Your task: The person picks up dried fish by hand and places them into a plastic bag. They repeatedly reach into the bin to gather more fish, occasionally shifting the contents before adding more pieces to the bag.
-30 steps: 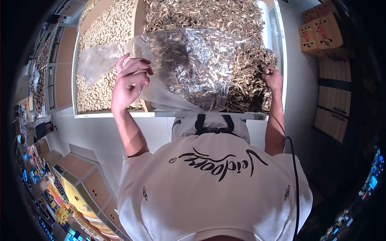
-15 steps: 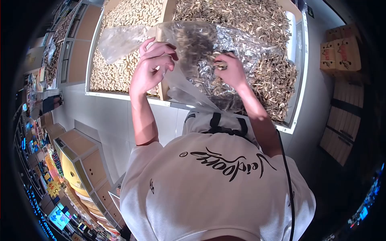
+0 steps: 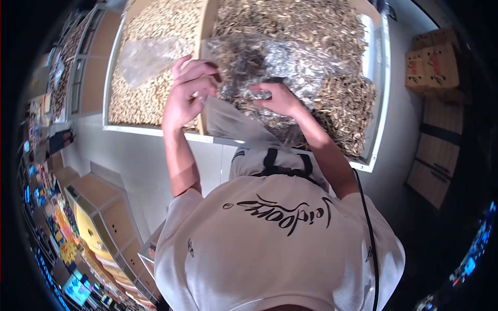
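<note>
While bag (image 3: 236,123) stays draped, right hand (image 3: 279,100) opened

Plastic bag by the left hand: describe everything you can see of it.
The plastic bag is clear, thin and crinkled, with bright glare. It lies sideways across the wooden divider, one end on the peanuts, the wider part over the dark dried pieces. A smoother, cloudy fold slopes to the bin's front rim. The left hand is curled at it, the right hand above it; contact is unclear.

Printed cardboard boxes (image 3: 434,66) sit near wood-grain panels (image 3: 429,179).
</note>
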Motion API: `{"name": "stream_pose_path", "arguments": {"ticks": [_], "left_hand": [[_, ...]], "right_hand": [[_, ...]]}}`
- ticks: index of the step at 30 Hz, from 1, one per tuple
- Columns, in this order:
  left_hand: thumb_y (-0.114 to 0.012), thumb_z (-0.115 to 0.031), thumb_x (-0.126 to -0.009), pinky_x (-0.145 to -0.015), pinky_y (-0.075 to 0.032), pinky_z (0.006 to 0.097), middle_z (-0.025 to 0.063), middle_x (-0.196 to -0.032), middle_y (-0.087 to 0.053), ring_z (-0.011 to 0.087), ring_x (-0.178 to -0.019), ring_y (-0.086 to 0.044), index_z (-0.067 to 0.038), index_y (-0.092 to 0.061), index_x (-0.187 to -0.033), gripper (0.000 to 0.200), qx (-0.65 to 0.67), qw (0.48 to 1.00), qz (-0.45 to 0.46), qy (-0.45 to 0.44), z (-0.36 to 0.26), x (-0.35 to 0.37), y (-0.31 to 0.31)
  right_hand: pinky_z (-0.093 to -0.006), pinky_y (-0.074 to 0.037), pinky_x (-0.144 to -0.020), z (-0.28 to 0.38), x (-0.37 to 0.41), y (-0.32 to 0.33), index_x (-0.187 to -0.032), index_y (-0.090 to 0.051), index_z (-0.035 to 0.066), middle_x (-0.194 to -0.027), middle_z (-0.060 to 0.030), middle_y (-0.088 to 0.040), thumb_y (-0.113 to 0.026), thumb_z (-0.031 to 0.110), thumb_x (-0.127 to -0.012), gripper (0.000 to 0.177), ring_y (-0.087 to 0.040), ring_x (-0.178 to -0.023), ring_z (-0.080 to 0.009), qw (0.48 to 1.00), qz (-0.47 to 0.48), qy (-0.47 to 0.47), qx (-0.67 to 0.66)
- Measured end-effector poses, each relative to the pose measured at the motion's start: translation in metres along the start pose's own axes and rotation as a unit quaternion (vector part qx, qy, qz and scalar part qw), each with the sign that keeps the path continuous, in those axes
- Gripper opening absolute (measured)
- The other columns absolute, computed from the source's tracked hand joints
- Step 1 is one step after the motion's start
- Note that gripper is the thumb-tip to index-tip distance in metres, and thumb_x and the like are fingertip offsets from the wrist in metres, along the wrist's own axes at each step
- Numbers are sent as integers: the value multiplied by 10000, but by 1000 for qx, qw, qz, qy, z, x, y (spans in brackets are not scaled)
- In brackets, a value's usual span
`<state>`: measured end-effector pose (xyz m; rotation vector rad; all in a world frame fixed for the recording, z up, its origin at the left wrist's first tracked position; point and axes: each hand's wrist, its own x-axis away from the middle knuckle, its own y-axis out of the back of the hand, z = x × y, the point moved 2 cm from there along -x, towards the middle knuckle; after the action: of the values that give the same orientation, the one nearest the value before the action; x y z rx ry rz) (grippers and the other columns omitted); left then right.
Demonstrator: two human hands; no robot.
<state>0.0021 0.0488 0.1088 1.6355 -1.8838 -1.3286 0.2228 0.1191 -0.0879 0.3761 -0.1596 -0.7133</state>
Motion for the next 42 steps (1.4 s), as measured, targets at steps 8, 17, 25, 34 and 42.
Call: {"name": "stream_pose_path", "arguments": {"ticks": [8, 17, 25, 34, 42], "left_hand": [[-545, -12, -697, -1157, -261, 501, 74, -937, -687, 294, -1144, -627, -32, -558, -649, 54, -13, 999, -37, -2, 1, 3, -3], [-606, -68, -795, -1117, -279, 484, 58, -930, -693, 288, -1132, -630, -57, -576, -636, 162, -5, 999, -53, 0, 0, 6, -7], [-598, -117, -829, -1105, -287, 480, 47, -915, -697, 283, -1126, -637, -64, -587, -599, 237, -1, 998, -62, 21, -6, 12, -7], [-653, -126, -840, -1076, -288, 490, 26, -884, -697, 282, -1071, -639, -90, -575, -598, 257, 29, 992, -110, 51, 3, -1, -4], [-676, -144, -803, -1068, -282, 481, 13, -874, -698, 268, -1033, -640, -112, -599, -587, 231, 50, 991, -93, 76, 17, -15, -10]], "right_hand": [[-336, -562, -883, -70, 137, 163, -1166, -711, 48, -1111, -121, -741, -784, 157, -824, 366, -712, -1012, -230, 879, -388, -254, 111], [-415, -509, -987, -156, 160, 196, -1155, -694, 15, -1170, -206, -701, -815, 198, -766, 446, -670, -1105, -351, 836, -409, -302, 209], [-433, -517, -959, -167, 82, 259, -1168, -687, 38, -1139, -219, -706, -784, 243, -777, 452, -669, -1090, -376, 821, -434, -282, 239], [-425, -467, -1044, -166, -37, 332, -1371, -529, 27, -1250, -261, -618, -873, 295, -689, 809, -598, -1184, -380, 853, -344, -251, 300], [-537, -401, -1121, -224, -113, 389, -1560, -289, 217, -1521, -253, -364, -961, 327, -540, 1226, -381, -1389, -466, 850, -228, -366, 302]]}}
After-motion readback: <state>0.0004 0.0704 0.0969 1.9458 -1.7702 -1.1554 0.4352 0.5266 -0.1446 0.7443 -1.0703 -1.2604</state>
